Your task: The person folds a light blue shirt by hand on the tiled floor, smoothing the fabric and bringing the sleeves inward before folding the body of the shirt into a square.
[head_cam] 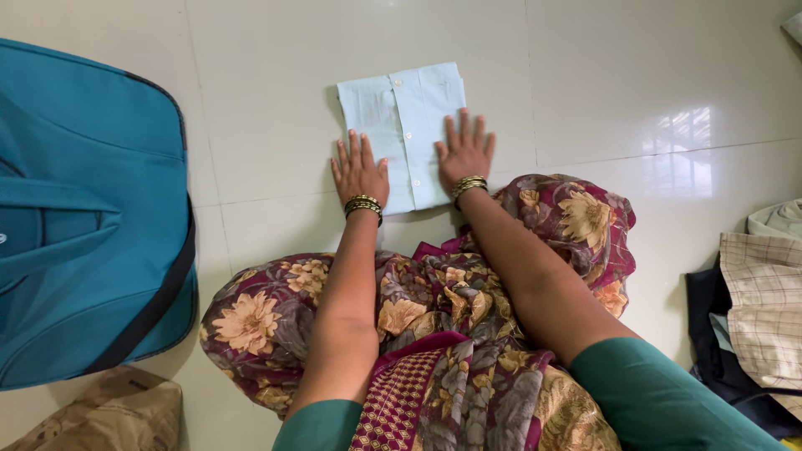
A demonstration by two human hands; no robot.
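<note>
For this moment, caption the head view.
Both hands, left hand and right hand, press flat on a folded light-blue shirt on the tiled floor.

Folded shirt [403, 125] lies on the floor [626, 83], approx. in the middle, in front of the seated person. Left hand [360, 171] rests flat at the shirt's left edge, right hand [464, 152] flat on its right part. Travel bag [83, 217] is far left, w/ a paper bag [109, 413] just beside it, nearer the person. Clothes pile [756, 309] is far right, well apart from the shirt.
</note>
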